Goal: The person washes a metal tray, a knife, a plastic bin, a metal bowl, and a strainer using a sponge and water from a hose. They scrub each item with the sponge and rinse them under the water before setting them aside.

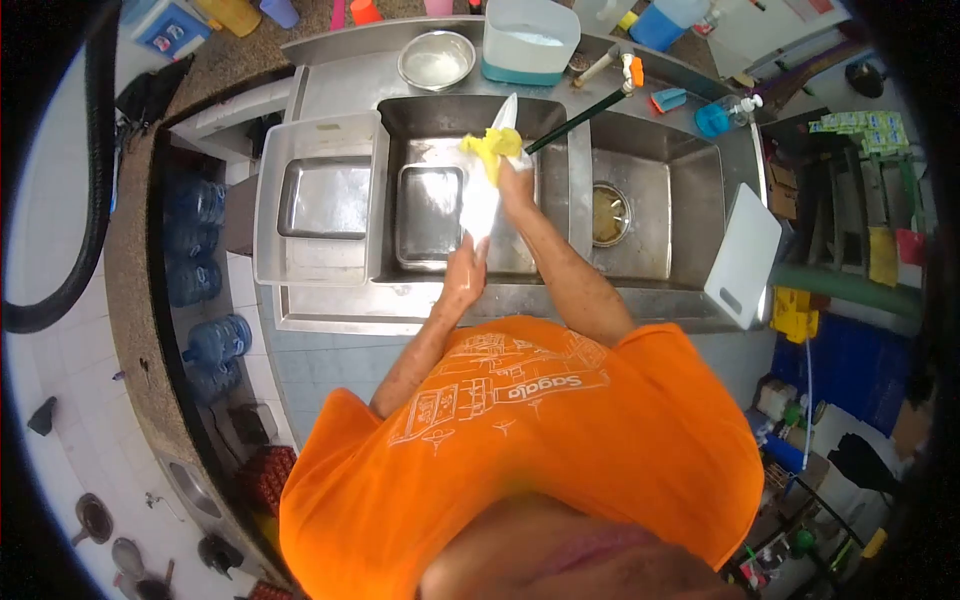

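Observation:
My left hand (465, 268) grips the lower end of a white flat object (480, 208), which is held tilted over the left sink basin (400, 120). Its pointed top reaches toward the back of the basin. My right hand (516, 182) presses a yellow sponge or cloth (490, 147) against the upper part of the white object. A square metal tray (430, 212) lies in the basin just under my hands. I cannot tell exactly what the white object is.
A white tub (265, 205) holding another metal tray (325, 195) sits left of the sink. A metal bowl (436, 60), a white container (530, 40) and a tap (625, 70) with a green hose (575, 120) stand behind. The right basin (650, 190) has a drain; a white cutting board (745, 255) leans at the counter's right end.

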### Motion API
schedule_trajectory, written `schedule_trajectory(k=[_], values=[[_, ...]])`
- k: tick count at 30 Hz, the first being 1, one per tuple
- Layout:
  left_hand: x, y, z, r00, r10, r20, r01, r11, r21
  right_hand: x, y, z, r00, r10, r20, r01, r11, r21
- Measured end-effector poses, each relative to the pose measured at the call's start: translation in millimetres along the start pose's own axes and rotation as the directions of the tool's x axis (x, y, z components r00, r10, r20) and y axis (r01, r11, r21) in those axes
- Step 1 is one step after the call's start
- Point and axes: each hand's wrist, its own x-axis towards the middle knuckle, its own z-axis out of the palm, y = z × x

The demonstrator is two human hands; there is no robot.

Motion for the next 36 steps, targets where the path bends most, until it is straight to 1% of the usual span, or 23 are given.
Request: schedule_trajectory(k=[1,3,4,6,7,9,10,11,12,14,15,17,18,19,21,23,25,26,29,31,34,35,36], values=[[0,5,-2,0.995,-0.085,0.05,0.086,0.996,-0.033,5,-1,-1,1.0,-0.005,0.002,0.005,1.0,-0.002],[-6,3,-6,0.999,-0.014,0.032,0.014,1.0,-0.01,17,0,-6,0.995,0.042,-0.089,-0.056,0.985,-0.162],[-12,3,-4,0.998,0.054,0.01,-0.054,0.999,0.003,31,-11,-7,0.994,0.027,-0.109,-0.018,0.997,0.078],[-13,2,-2,0.989,0.14,-0.044,-0.14,0.99,0.004,63,-20,-8,0.999,0.033,-0.001,-0.032,0.984,0.173],[-19,-2,-2,0.975,0.208,-0.082,-0.207,0.978,0.016,57,-18,-7,0.999,0.043,-0.004,-0.042,0.984,0.175],[-14,-13,6,0.985,0.158,-0.064,-0.157,0.987,0.016,55,-23,-1,0.984,-0.083,-0.155,0.105,0.984,0.141],[-5,-9,2,0.992,0.117,-0.046,-0.116,0.993,0.029,52,-28,8,0.984,-0.095,-0.15,0.117,0.982,0.149],[-2,-5,1,1.0,-0.029,0.006,0.029,0.999,-0.028,32,-25,11,0.993,-0.023,-0.113,0.038,0.991,0.131],[-1,-4,0,0.999,-0.041,0.015,0.041,0.999,-0.027,8,-21,12,0.995,0.058,-0.079,-0.049,0.993,0.106],[13,2,-4,0.964,0.195,-0.183,-0.174,0.977,0.122,-27,-5,16,0.992,0.123,-0.023,-0.122,0.992,0.04],[19,7,-13,0.992,0.059,-0.108,-0.061,0.998,-0.018,-42,-3,14,0.992,0.127,-0.017,-0.126,0.991,0.037],[21,15,-22,0.995,0.042,-0.096,-0.045,0.998,-0.032,-63,-1,9,0.983,0.07,0.172,-0.084,0.994,0.074],[20,16,-24,0.996,0.032,-0.078,-0.035,0.999,-0.038,-63,-5,7,0.982,0.074,0.176,-0.088,0.993,0.073],[20,17,-23,0.972,0.162,-0.168,-0.163,0.987,0.007,-59,-10,3,0.964,0.105,0.244,-0.115,0.993,0.026],[23,13,-18,0.973,0.147,-0.175,-0.14,0.989,0.052,-53,-6,-3,0.941,0.147,0.305,-0.146,0.989,-0.026],[23,11,-17,0.972,0.143,-0.186,-0.127,0.987,0.095,-26,11,-1,0.967,0.053,0.25,0.005,0.975,-0.224],[15,10,-18,0.98,0.155,-0.128,-0.149,0.987,0.056,16,6,2,0.986,0.08,0.143,-0.066,0.993,-0.102],[12,9,-18,0.98,0.152,-0.125,-0.146,0.988,0.06,21,-25,0,0.981,0.009,0.192,-0.012,1.0,0.013],[10,9,-16,0.997,0.054,-0.063,-0.052,0.998,0.033,51,-11,3,0.974,0.021,0.224,-0.053,0.989,0.14],[4,7,-10,0.961,0.217,-0.17,-0.199,0.973,0.121,74,-6,3,0.985,0.173,0.011,-0.168,0.936,0.308],[0,5,-8,0.987,0.138,-0.087,-0.133,0.99,0.054,91,21,-4,0.994,0.066,-0.085,-0.055,0.989,0.134],[2,-3,-4,0.98,0.168,-0.107,-0.158,0.983,0.097,133,75,-12,0.99,0.048,-0.135,-0.04,0.997,0.058],[-1,-5,1,0.979,0.175,-0.105,-0.166,0.982,0.091,146,64,-28,0.989,0.04,-0.14,-0.033,0.998,0.054]])
